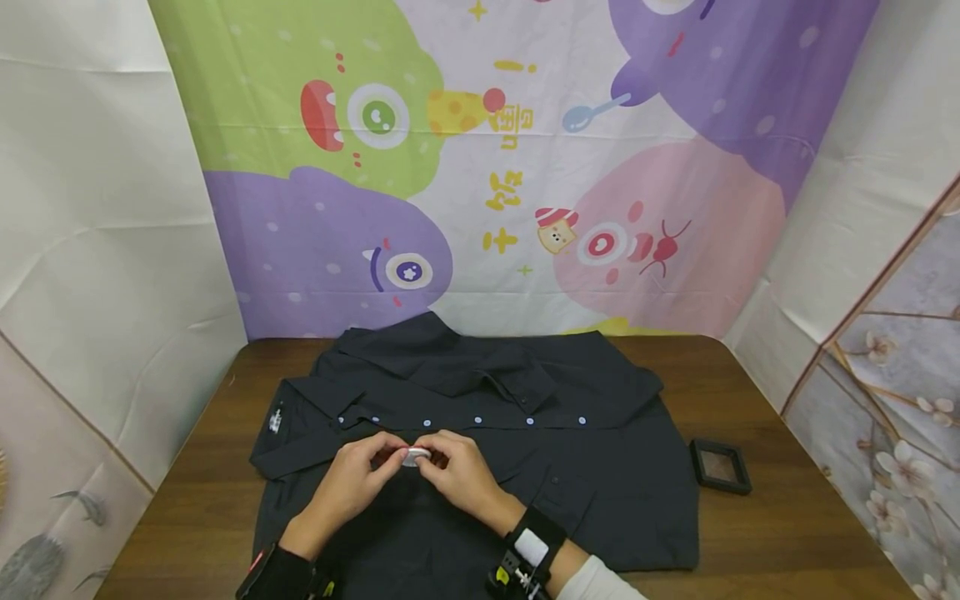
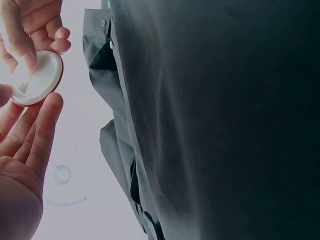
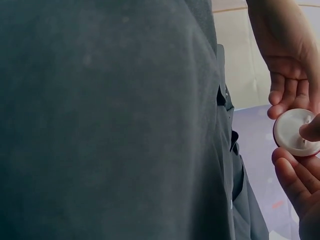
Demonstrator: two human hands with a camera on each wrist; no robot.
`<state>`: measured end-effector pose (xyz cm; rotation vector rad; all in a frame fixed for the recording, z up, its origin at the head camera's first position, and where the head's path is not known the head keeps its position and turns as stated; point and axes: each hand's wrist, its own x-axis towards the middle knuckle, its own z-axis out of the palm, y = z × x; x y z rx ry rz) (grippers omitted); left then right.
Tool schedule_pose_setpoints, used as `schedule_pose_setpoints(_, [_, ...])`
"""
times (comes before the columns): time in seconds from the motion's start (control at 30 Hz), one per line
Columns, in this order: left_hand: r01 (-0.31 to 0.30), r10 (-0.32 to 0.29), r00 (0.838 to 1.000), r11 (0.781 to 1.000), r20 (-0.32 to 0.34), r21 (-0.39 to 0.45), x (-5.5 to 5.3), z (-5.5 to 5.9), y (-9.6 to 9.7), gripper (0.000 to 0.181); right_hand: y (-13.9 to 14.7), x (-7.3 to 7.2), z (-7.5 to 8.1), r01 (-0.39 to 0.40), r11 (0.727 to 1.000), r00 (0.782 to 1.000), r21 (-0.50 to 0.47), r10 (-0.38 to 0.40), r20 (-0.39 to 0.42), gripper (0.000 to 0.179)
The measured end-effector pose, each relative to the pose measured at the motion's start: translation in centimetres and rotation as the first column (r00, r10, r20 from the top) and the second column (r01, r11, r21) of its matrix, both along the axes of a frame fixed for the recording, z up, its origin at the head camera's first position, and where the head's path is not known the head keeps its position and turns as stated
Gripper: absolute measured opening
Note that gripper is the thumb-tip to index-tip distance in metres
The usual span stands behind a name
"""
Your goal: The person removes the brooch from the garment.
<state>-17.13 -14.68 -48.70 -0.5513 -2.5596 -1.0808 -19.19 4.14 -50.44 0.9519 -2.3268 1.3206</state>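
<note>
Both hands meet over the dark shirt (image 1: 480, 500), holding a small round pin badge (image 1: 412, 457) between their fingertips. My left hand (image 1: 351, 479) pinches its left edge, and my right hand (image 1: 463, 477) grips the right edge. In the left wrist view the badge (image 2: 49, 75) turns its white back with a thin pin bar toward the camera, and a red rim shows. The right wrist view shows the same white back of the badge (image 3: 289, 131), a thumb pressing near the pin. The shirt lies spread on the table, collar at the far side, with light buttons along its placket.
A small black square frame (image 1: 720, 467) lies on the brown wooden table (image 1: 787, 533), right of the shirt. Behind the table hangs a cartoon-printed cloth (image 1: 487, 167). White sheets (image 1: 112, 208) hang at the sides.
</note>
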Motion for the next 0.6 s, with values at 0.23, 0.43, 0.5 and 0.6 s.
schedule_pose_setpoints(0.23, [-0.002, 0.002, 1.0, 1.0, 0.007, 0.008, 0.13, -0.03, 0.02, 0.005, 0.09, 0.01, -0.04, -0.001, 1.0, 1.0, 0.004, 0.001, 0.007, 0.01])
schedule_pose_setpoints(0.43, [0.004, -0.004, 1.0, 1.0, -0.031, 0.005, 0.17, -0.12, 0.14, 0.002, 0.2, -0.04, -0.06, -0.013, 1.0, 1.0, -0.007, 0.013, 0.014, 0.012])
schedule_pose_setpoints(0.5, [0.006, -0.006, 0.999, 1.0, -0.044, 0.005, 0.15, -0.14, 0.18, 0.003, 0.27, -0.07, -0.07, -0.018, 1.0, 1.0, -0.007, 0.018, 0.016, 0.013])
schedule_pose_setpoints(0.6, [0.008, -0.007, 0.998, 1.0, -0.055, 0.008, 0.15, -0.17, 0.19, 0.007, 0.34, -0.1, -0.11, -0.022, 1.0, 0.999, -0.006, 0.023, 0.025, 0.012])
